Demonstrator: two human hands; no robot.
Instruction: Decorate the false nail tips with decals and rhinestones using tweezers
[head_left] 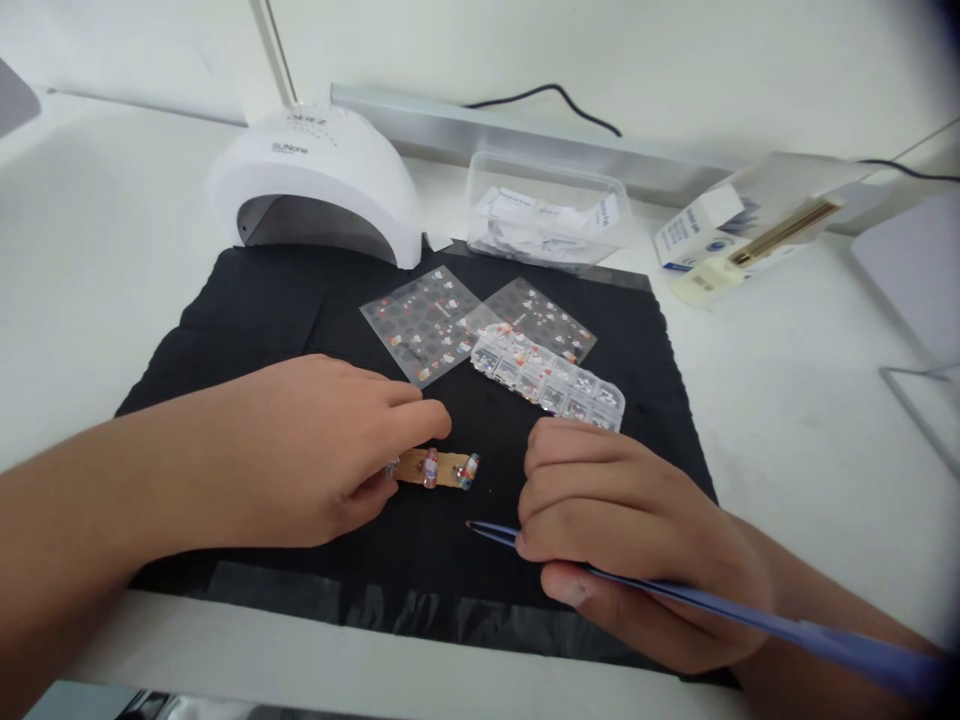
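Now left hand (300, 450) pinches the nail strip (439, 467); right hand (630, 540) clasps tweezers (675, 592).

One head-worn camera looks forward and down, close over the desk (787, 420), facing its back wall.

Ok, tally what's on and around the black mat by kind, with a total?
Sticker sheets: 2
Bead box: 1
Wooden strip with nail tips: 1, held by left hand
Blue tweezers: 1, held in right hand
Nail lamp: 1
Clear tub: 1
Cardboard boxes: 2
Black mat: 1
Total: 10
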